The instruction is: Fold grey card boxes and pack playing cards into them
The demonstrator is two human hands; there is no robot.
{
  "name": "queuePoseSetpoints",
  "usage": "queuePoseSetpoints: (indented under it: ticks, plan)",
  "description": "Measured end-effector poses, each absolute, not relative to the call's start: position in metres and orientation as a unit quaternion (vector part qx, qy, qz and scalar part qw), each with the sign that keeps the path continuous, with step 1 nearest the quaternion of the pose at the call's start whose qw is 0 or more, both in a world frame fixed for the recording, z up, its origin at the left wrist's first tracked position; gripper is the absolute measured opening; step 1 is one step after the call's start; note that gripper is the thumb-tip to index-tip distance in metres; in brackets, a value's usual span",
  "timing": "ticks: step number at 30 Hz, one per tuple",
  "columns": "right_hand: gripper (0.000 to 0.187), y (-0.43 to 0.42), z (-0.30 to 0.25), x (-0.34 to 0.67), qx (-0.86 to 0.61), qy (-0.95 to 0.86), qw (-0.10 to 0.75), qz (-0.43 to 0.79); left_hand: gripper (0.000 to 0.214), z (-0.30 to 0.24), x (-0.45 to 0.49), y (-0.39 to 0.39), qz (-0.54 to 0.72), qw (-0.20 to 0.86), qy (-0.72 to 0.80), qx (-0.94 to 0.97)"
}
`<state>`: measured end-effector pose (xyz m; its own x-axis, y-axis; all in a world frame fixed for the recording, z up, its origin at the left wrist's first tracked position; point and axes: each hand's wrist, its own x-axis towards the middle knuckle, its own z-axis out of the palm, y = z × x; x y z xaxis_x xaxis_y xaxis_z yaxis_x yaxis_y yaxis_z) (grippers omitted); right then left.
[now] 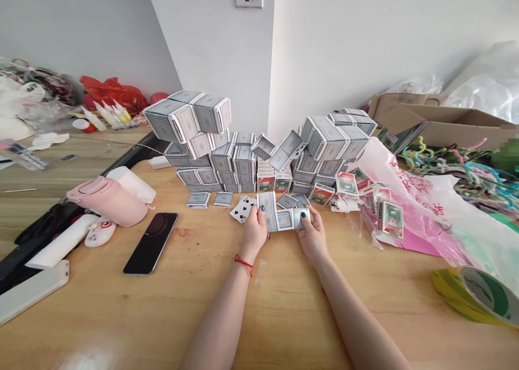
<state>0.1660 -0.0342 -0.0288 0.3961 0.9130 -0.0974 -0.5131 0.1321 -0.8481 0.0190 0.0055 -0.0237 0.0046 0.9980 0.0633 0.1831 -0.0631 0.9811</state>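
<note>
Between my hands is a strip of folded playing cards (285, 219) with grey patterned backs. My left hand (255, 230) is closed on its left end, thumb over an upright card. My right hand (313, 233) pinches the right end, thumb on the last card. Left of my left hand a face-up spade card (242, 210) lies on the table. Behind the strip stand stacked blocks built from folded cards (235, 162), with a taller stack of card blocks (330, 143) to the right. A loose folded card piece (286, 149) leans between the stacks.
A black phone (151, 244), a pink bottle (108, 199) and a white mouse (100, 232) lie at the left. Boxed card decks (391, 219) and pink plastic wrapping (419, 213) spread over the right side. A yellow tape roll (454, 291) lies near the right edge, below a cardboard box (446, 124).
</note>
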Motion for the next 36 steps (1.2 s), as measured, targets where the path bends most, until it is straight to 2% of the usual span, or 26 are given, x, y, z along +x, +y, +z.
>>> queuePoseSetpoints:
  ticks: [5,11,23,36]
  plan:
    - [0.037,-0.036,-0.027,0.165,-0.451,-0.274,0.697,0.486,0.025,-0.026,0.018,0.006,0.470,0.397,0.537,0.577]
    - [0.049,-0.037,-0.025,0.166,-0.474,-0.286,0.697,0.456,0.022,-0.025,0.019,0.007,0.476,0.399,0.526,0.580]
    - [0.040,-0.039,-0.026,0.166,-0.502,-0.339,0.697,0.383,0.024,-0.022,0.019,0.008,0.462,0.454,0.532,0.546]
    - [0.034,-0.039,-0.036,0.155,-0.526,-0.455,0.613,0.374,0.021,-0.019,0.026,0.001,0.462,0.435,0.521,0.571]
